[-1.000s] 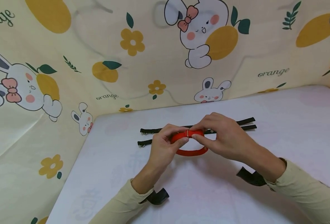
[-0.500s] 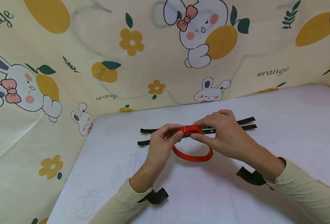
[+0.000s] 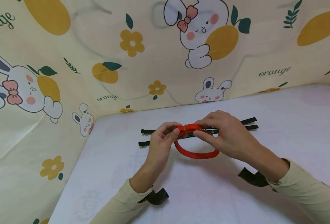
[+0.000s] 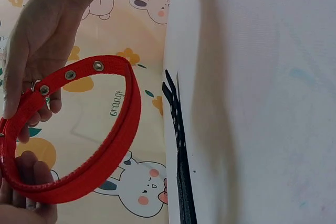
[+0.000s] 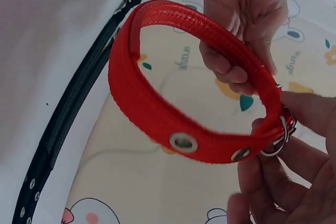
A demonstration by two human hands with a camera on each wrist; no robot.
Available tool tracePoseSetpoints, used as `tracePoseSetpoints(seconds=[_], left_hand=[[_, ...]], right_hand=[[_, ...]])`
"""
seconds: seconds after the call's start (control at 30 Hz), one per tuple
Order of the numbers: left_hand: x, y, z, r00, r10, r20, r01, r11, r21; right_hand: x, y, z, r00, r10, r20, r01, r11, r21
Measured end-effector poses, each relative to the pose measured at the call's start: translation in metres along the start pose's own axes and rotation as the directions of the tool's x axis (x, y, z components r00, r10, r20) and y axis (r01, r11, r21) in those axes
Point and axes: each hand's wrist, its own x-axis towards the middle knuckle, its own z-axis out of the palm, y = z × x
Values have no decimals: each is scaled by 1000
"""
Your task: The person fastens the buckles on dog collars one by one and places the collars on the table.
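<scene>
A red dog collar [image 3: 197,155], closed into a loop, is held up above the white table by both hands. My left hand [image 3: 161,141] pinches the band at its left side between thumb and fingers. At the metal ring [image 5: 286,140] and buckle area, my right hand [image 3: 227,133] grips the collar with thumb and fingertips. Several metal eyelets run along the red band [image 4: 100,66] in the left wrist view. A free loop of it hangs below the hands. Fingers partly cover the buckle.
Two black collars [image 3: 144,143] with eyelets and metal fittings lie side by side on the white table [image 3: 204,193], behind the hands. A cream cloth [image 3: 159,46] printed with rabbits and oranges stands behind and to the left. Black straps [image 3: 157,196] hang at the wrists.
The red collar's hanging loop has come into fuller view and spread wider. My left hand has slid slightly left along the band, and the right hand's grip has shifted rightward. The black collars stay put.
</scene>
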Motion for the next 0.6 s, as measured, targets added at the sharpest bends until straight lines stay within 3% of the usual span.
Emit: tracePoseSetpoints(seconds=[0.27,0.43,0.5,0.6], left_hand=[[2,0,-2,999,-5,54,4,1000,23],[2,-3,-5,991,74,114,-93,981,168],[2,-4,-6,988,113,102,-132,969,208],[4,-4,-7,990,129,48,-136,970,199]], right_hand=[[-2,2,-2,999,-34,-3,34,999,0],[-3,4,-4,999,-33,-16,33,999,-1],[-3,4,-5,1000,-7,9,7,1000,8],[-1,6,-11,995,49,83,-49,999,-2]])
